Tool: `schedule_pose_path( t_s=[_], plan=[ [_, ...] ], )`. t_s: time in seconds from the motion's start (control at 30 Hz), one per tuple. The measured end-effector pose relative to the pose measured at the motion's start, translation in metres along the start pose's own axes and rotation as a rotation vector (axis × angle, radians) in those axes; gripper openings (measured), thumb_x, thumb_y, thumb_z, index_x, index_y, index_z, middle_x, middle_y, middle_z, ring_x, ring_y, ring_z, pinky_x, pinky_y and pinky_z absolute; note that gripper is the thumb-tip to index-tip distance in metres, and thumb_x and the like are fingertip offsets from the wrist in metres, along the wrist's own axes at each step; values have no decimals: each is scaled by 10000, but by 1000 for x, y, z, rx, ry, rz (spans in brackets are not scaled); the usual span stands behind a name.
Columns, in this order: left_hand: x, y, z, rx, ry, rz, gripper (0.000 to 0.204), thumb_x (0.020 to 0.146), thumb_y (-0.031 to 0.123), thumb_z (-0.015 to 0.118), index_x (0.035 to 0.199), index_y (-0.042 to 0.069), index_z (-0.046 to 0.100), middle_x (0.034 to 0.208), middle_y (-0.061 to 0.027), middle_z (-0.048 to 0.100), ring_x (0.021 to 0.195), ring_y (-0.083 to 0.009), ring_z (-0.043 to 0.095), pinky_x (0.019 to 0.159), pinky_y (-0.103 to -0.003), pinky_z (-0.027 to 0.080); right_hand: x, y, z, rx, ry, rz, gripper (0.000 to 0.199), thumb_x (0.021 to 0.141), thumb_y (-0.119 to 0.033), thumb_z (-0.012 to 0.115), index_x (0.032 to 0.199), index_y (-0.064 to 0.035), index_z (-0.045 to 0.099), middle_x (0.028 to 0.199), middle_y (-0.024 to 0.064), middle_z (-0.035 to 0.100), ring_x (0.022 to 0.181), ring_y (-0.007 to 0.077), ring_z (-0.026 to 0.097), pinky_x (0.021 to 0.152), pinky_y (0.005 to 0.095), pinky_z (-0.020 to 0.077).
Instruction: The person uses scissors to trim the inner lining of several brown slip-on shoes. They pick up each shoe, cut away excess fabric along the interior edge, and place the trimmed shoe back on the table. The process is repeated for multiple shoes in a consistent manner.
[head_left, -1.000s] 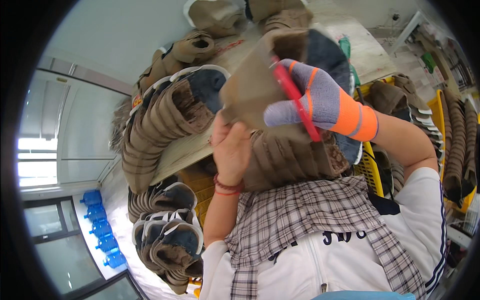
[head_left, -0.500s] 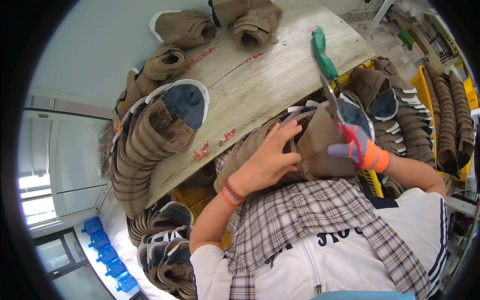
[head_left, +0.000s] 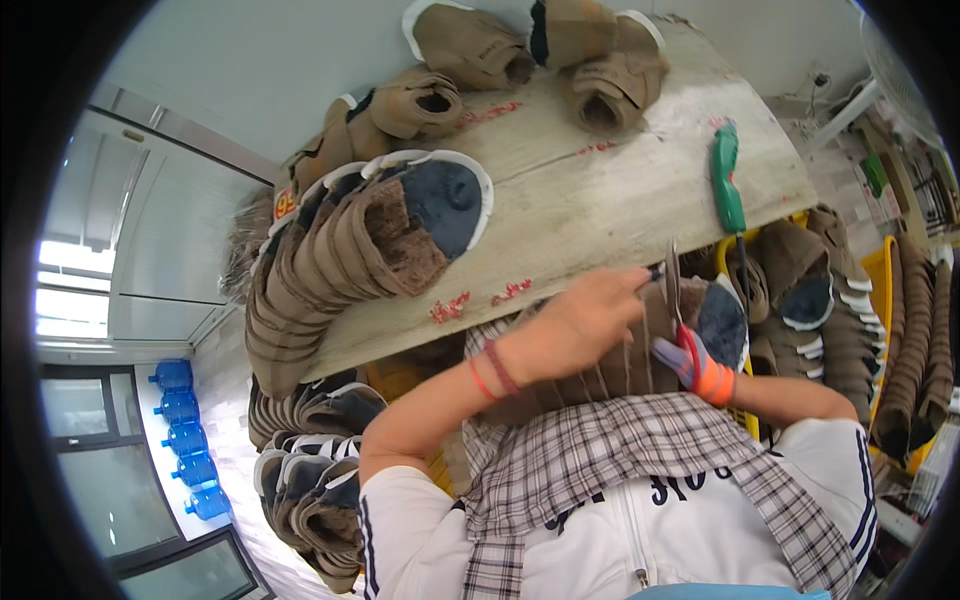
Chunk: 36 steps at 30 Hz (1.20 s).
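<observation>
A row of nested brown shoe uppers (head_left: 590,388) with dark fleece lining and white edges lies across my lap. My left hand (head_left: 590,318), bare and smeared by motion, is over these uppers, its fingertips close to the scissor blades; whether they pinch anything is unclear. In a purple-and-orange glove, my right hand (head_left: 703,372) is closed on red-handled scissors (head_left: 673,275). The blades point up and away from me, beside the rightmost upper, which shows a dark blue inner sole (head_left: 722,325).
On the wooden table (head_left: 560,215) are another nested stack of uppers (head_left: 330,265), several single uppers (head_left: 600,90) at the far edge and a green-handled tool (head_left: 728,180). Yellow crates (head_left: 882,300) of uppers stand at right. More uppers (head_left: 315,500) and blue water bottles (head_left: 185,438) are at left.
My left hand has moved forward and right toward the scissor blades, its fingers no longer spread. The brown upper near the scissors has tipped down against the row. The view has shifted left.
</observation>
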<state>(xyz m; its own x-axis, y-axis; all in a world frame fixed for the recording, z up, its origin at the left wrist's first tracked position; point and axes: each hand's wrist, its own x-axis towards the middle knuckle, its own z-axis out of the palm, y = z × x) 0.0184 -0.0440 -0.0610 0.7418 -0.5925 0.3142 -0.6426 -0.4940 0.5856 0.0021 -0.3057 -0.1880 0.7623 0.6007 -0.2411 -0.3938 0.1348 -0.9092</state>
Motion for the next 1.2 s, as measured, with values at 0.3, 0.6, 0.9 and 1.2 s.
schedule_pose_path(
  t_s=[0.3,0.6,0.9,1.2],
  plan=[
    [10,-204,-157,1216,282,-459,216,821,78,503,1000,66,623,1266,-234,439,1134,-360,447,856,-463,418,-2,-72,-25,-72,186,-73,467,971,-406,412,1015,36,558,721,73,608,572,121,562,521,218,423],
    [1,-220,-266,510,784,-445,148,774,131,646,894,51,682,935,-128,645,872,-279,605,784,-341,473,3,-129,-36,-277,182,-14,255,901,-124,492,1112,19,504,760,1,535,585,49,465,545,159,363],
    [-70,-116,-277,-845,1064,-361,235,868,131,618,1067,7,606,998,-74,652,904,-214,597,842,-363,462,41,-233,57,-969,209,-371,429,754,-200,751,1078,-12,542,788,51,553,688,123,521,646,250,447],
    [-106,-22,-93,-1661,1096,-359,398,923,116,519,1296,-2,444,1302,-143,505,1258,-294,424,1053,-436,377,53,-251,117,-1734,95,-881,313,683,-258,723,921,-98,597,865,100,607,819,259,601,714,369,489]
  ],
)
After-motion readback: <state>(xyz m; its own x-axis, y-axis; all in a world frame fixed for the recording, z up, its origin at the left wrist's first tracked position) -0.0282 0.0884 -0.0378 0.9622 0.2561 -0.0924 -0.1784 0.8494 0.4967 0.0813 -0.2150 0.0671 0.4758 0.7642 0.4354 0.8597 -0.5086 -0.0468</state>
